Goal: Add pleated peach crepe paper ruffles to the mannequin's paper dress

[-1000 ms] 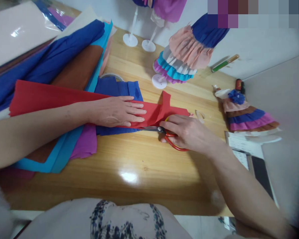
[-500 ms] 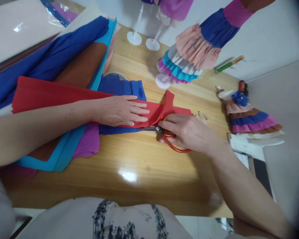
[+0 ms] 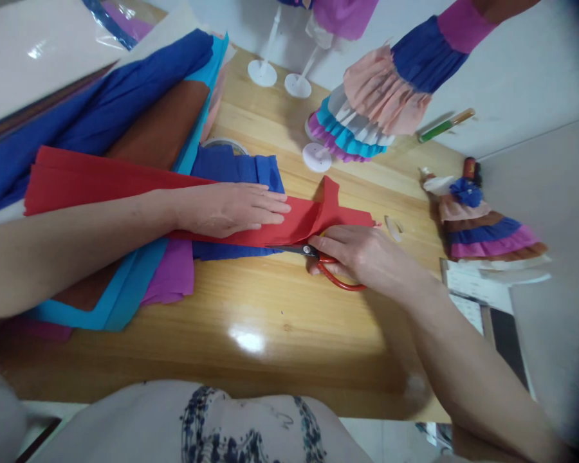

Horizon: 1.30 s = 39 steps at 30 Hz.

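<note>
A long red crepe-like sheet (image 3: 101,183) lies folded across the pile, and my left hand (image 3: 231,207) rests flat on it with fingers stretched out. My right hand (image 3: 359,257) grips a pair of scissors (image 3: 340,281) with red handles. Their dark blades point left along the red sheet's near edge. A cut red strip (image 3: 329,199) curls up beside the blades. Under the red sheet lies a folded blue piece (image 3: 238,168). My right hand partly hides the handles.
Brown (image 3: 159,128), turquoise (image 3: 120,308) and purple sheets (image 3: 171,276) are stacked at left. A layered ruffled dress (image 3: 386,96) stands at the back near white stands (image 3: 298,85). A smaller dress figure (image 3: 482,222) and a green-and-wood tool (image 3: 446,125) are at right.
My left hand has shifted slightly up on the red sheet, its fingers closer together. The scissors have closed somewhat, their lower handle moving up. The view has shifted a little.
</note>
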Motion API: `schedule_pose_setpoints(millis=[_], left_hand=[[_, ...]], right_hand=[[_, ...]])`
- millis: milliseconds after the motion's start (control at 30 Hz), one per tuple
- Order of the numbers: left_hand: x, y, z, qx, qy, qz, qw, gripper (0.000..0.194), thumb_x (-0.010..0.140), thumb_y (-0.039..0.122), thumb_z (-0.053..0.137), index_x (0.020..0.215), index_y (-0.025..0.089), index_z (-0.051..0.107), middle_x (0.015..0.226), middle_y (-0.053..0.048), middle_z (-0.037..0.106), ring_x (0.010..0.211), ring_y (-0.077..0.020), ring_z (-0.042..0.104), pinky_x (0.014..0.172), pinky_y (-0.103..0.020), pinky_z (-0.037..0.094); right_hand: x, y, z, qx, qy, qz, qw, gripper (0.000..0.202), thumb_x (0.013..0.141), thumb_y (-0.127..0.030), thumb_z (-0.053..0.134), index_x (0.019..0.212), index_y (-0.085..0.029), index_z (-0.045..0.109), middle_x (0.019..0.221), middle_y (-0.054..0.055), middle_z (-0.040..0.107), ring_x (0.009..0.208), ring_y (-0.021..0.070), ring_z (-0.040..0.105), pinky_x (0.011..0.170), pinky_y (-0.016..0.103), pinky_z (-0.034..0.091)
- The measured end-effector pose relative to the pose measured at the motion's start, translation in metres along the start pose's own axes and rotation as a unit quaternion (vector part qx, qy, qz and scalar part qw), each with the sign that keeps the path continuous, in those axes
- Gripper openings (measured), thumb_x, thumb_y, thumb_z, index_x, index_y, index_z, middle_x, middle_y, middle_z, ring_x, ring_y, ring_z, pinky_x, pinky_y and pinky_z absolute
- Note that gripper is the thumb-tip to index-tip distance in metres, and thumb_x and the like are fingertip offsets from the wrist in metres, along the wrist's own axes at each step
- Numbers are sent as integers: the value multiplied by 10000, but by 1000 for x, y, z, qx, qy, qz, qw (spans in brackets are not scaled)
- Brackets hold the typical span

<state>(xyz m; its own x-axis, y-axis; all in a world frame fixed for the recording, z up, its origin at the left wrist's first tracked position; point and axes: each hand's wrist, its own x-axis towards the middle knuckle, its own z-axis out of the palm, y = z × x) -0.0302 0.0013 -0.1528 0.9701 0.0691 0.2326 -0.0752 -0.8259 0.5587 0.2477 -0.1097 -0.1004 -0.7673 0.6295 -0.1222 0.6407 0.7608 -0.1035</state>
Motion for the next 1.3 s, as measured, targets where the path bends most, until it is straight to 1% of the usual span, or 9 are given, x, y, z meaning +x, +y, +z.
schedule_pose_setpoints(millis=[100, 200, 333, 500, 767, 967, 1033, 1133, 1300], left_hand=[[-3, -7, 0, -13, 23, 28, 999, 424, 989, 181, 297, 1260, 122, 617, 1484, -160, 488, 1438, -197, 376, 1187, -392, 295], [-3, -11, 2, -15, 26, 22, 999, 403, 962, 147, 332, 1216, 131, 644, 1470, -158, 505, 1429, -204, 393, 1184, -406, 310], [-3, -11, 3, -8, 19, 20, 1000, 418, 932, 104, 339, 1225, 105, 637, 1472, -170, 500, 1435, -206, 383, 1180, -400, 320], [0, -7, 1, -17, 18, -1, 1000, 427, 908, 87, 359, 1207, 134, 661, 1456, -135, 528, 1419, -194, 409, 1183, -382, 318], [0, -5, 0, -5, 10, 2, 1000, 449, 915, 113, 333, 1219, 89, 662, 1441, -161, 537, 1420, -213, 407, 1186, -382, 310], [1, -5, 1, -6, 6, -13, 1000, 458, 889, 97, 352, 1226, 114, 662, 1440, -122, 548, 1413, -194, 414, 1181, -365, 309], [2, -3, 0, -9, 7, -17, 1000, 465, 868, 80, 370, 1231, 110, 660, 1426, -126, 562, 1401, -199, 429, 1176, -363, 317], [3, -1, -2, -10, -1, -29, 1000, 478, 853, 62, 386, 1246, 113, 655, 1419, -134, 567, 1392, -215, 441, 1174, -380, 322], [4, 0, -2, -8, -17, -38, 999, 495, 862, 60, 382, 1288, 123, 627, 1444, -116, 546, 1419, -201, 405, 1189, -372, 294]], right_hand=[[1, -3, 0, 16, 5, 10, 1000, 282, 1005, -222, 396, 942, -138, 658, 765, 78, 642, 682, 172, 601, 617, 267, 413], [2, -7, 0, 21, 18, 24, 999, 270, 995, -249, 415, 935, -136, 653, 766, 76, 631, 687, 175, 599, 605, 266, 404], [6, -12, -2, -11, 19, 22, 1000, 248, 970, -257, 438, 909, -136, 646, 760, 76, 618, 682, 189, 585, 600, 281, 386], [8, -12, -6, -30, 11, 15, 999, 233, 957, -241, 444, 880, -143, 641, 729, 61, 599, 650, 176, 558, 592, 278, 363], [1, -11, -5, -38, 29, 22, 999, 224, 957, -253, 459, 873, -151, 640, 702, 43, 583, 616, 156, 533, 556, 267, 320], [-2, -11, -5, -25, 15, 29, 999, 226, 960, -247, 455, 860, -162, 639, 700, 37, 577, 610, 150, 527, 564, 261, 335], [-2, -11, -5, -30, 11, 25, 999, 242, 965, -248, 444, 857, -161, 642, 700, 40, 578, 609, 153, 528, 570, 266, 342], [-4, -11, -4, -40, 14, 21, 999, 256, 974, -282, 450, 894, -150, 654, 702, 43, 584, 621, 161, 543, 574, 274, 341], [-4, -13, -1, -49, 26, 29, 998, 258, 975, -305, 471, 927, -143, 666, 717, 48, 605, 622, 157, 543, 571, 280, 326]])
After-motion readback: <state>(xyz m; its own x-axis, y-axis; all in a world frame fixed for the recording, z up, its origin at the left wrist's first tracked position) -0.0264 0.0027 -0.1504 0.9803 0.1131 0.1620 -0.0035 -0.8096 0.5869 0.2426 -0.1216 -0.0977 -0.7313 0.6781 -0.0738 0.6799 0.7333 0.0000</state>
